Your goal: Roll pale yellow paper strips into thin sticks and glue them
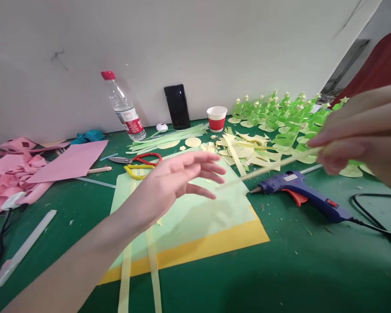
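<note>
My right hand (361, 134) is raised at the right, thumb and fingers pinched on one end of a thin pale-yellow paper strip (276, 165). The strip slants down to the left and its far end is blurred. Near that end my left hand (182, 178) hovers with fingers apart and nothing in it. Beneath it lie light-green paper sheets (195, 226) on a yellow sheet (215, 239). Two pale-yellow strips (153, 269) hang over the near edge of the sheets. Scissors (137, 163) with red and yellow handles lie behind my left wrist.
A blue glue gun (306, 193) lies at right, its cord (374, 221) trailing off. Behind are yellow paper scraps (254, 148), green paper trees (280, 113), a paper cup (217, 118), a phone (177, 106) and a water bottle (125, 111). Pink paper (71, 163) covers the left.
</note>
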Demonstrator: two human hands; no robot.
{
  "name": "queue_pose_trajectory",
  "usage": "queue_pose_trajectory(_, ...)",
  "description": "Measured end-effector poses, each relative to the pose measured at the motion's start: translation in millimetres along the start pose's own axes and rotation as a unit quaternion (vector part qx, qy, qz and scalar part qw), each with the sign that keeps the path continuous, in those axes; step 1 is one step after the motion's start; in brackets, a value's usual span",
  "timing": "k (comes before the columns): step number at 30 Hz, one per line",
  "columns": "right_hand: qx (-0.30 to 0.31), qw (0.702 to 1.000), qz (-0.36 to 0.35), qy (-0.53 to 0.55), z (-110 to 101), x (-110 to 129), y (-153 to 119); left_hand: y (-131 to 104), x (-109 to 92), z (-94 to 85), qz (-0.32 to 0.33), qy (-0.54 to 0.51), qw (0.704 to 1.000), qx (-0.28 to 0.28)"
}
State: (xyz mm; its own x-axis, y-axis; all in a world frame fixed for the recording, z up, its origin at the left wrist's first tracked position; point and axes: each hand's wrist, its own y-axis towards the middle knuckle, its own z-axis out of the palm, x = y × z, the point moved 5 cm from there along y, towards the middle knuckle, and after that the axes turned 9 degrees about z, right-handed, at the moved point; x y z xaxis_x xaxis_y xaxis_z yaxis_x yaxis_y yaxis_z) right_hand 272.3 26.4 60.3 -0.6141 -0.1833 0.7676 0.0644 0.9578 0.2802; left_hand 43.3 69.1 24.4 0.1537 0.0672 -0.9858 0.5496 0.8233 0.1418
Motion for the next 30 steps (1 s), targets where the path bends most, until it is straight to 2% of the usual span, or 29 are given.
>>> queue_pose_trajectory(1,0.054,0.998,0.015,-0.021,13.9,4.7,0.9,-0.2,5.1,0.1,-0.004,0.005,1.0,0.011)
queue_pose_trajectory(3,0.151,0.988,-0.006,0.042,42.1,14.4,-1.7,-3.4,17.4,3.6,-0.025,0.006,0.999,0.048)
queue_pose_trajectory(5,0.225,0.97,0.011,0.096,68.4,11.4,-8.4,-10.5,32.0,8.2,-0.076,-0.015,0.994,0.075)
queue_pose_trajectory(8,0.236,0.959,0.04,0.15,92.7,-5.5,-20.4,-24.3,52.7,15.2,-0.17,-0.055,0.979,0.099)
queue_pose_trajectory(10,0.235,0.956,0.045,0.171,102.6,-15.3,-28.4,-31.4,63.8,18.3,-0.211,-0.069,0.969,0.107)
queue_pose_trajectory(14,0.226,0.957,0.04,0.178,111.9,-23.1,-37.4,-35.3,78.0,17.6,-0.228,-0.076,0.967,0.085)
queue_pose_trajectory(18,0.207,0.962,0.028,0.176,111.6,-21.8,-38.7,-34.3,84.2,16.8,-0.238,-0.053,0.966,0.092)
queue_pose_trajectory(23,0.242,0.961,0.043,0.126,113.5,-22.1,-38.2,-34.0,83.9,16.6,-0.239,-0.045,0.966,0.084)
queue_pose_trajectory(27,0.22,0.965,0.051,0.129,111.4,-25.2,-36.7,-34.9,81.3,15.8,-0.232,-0.016,0.971,0.061)
queue_pose_trajectory(30,0.226,0.965,0.053,0.118,112.3,-25.4,-36.8,-34.9,81.5,14.7,-0.235,0.002,0.971,0.049)
